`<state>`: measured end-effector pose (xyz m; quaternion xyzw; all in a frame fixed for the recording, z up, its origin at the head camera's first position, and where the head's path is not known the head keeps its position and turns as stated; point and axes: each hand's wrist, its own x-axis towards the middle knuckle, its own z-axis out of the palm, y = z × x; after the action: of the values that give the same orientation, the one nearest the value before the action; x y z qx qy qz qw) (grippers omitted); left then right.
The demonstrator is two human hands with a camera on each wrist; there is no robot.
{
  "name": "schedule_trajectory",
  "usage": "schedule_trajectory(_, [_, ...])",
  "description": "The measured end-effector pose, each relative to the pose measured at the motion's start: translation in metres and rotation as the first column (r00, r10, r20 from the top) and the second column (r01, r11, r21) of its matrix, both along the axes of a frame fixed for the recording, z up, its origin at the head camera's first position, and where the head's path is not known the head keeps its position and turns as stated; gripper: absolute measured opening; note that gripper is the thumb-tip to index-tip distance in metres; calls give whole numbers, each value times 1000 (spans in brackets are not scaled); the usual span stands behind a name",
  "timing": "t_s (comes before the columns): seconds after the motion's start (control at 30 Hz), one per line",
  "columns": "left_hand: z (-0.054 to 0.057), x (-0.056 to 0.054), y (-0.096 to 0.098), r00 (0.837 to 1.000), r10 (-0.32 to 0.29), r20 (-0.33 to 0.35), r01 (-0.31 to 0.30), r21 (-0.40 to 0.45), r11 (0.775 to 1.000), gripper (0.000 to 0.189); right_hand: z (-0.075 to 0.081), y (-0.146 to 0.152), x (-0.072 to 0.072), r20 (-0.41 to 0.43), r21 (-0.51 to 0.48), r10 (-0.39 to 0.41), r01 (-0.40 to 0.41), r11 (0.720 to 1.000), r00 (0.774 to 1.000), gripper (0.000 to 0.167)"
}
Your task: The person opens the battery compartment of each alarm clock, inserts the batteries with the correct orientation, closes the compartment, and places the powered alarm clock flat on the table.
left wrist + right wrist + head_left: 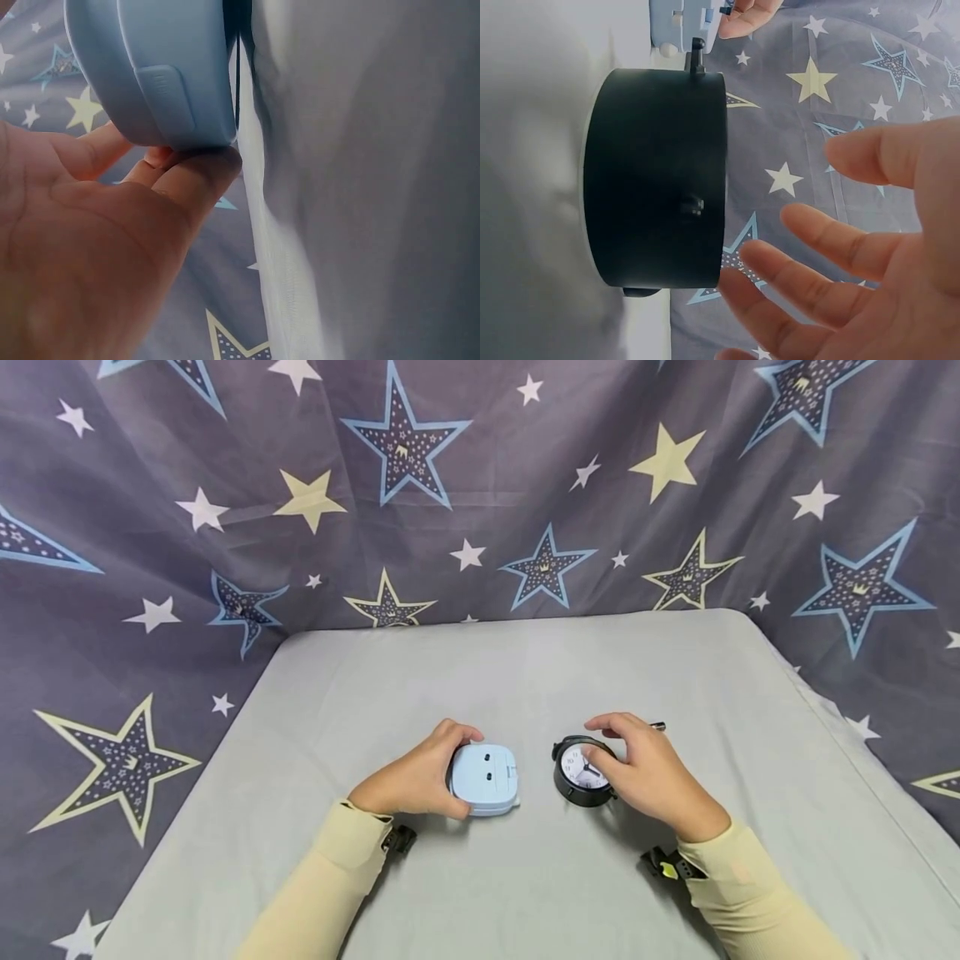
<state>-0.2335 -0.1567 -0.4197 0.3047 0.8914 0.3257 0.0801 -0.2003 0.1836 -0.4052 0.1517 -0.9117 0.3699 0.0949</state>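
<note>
A light blue rounded-square case [484, 779], with two small black marks on top and a latch on its right side, is at the middle of the bed-like surface. My left hand [429, 772] grips it from the left, thumb at the near edge and fingers at the far edge. The left wrist view shows fingertips against the case's side [169, 82]. To the right, a round black alarm clock [576, 770] lies with its white dial upward. My right hand [640, 766] hovers over the clock's right side, fingers spread and loosely bent, not closed round the clock body [656, 180].
A small dark stick-like end [658, 726] shows behind my right hand; the rest is hidden. The grey cloth-covered surface [525, 677] meets a star-patterned curtain [480, 485] at the back and sides.
</note>
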Motion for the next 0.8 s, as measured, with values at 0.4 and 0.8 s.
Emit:
schedule_trajectory(0.4, [1, 0, 1, 999, 0, 35, 1, -33, 999, 86, -1, 0, -1, -14, 5, 8, -8, 1000, 1000, 29])
schedule_trajectory(0.8, [1, 1, 0, 999, -2, 49, 3, -25, 1000, 85, -2, -1, 1, -20, -11, 23, -23, 1000, 1000, 21])
